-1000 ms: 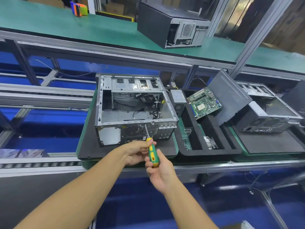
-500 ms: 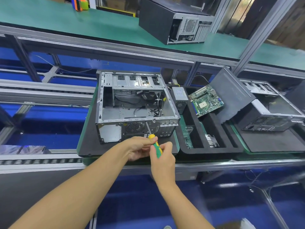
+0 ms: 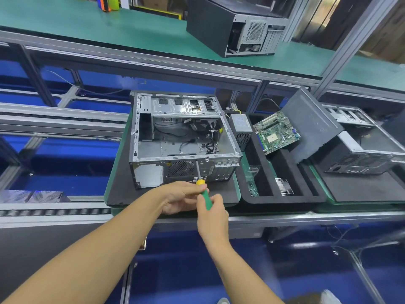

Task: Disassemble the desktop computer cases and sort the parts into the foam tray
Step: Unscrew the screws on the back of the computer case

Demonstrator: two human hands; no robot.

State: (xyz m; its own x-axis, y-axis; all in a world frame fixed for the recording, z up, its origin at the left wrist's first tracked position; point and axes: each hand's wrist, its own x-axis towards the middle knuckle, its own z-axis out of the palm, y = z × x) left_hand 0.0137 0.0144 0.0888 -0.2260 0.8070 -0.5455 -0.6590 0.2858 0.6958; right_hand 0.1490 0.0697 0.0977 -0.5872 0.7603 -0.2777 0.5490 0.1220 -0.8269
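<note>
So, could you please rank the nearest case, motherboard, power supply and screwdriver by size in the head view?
1. nearest case
2. motherboard
3. power supply and screwdriver: unsure, as the screwdriver is nearer and partly hidden.

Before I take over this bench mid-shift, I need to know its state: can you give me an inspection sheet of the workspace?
Surface: black foam mat under the open grey metal computer case.
Job's things: black foam tray holds a tilted green motherboard, grey power supply and finned silver part; second stripped grey case stands right of it.
Clutter: black side panel leaning against that second case.
Grips: both on the green-and-yellow screwdriver: left grip pinches its collar, right grip holds its handle; tip at the open case's rear panel.
Cables: black wires loose inside the open case.
Surroundings: aluminium frame rails; black-sided case on the upper green belt.
</note>
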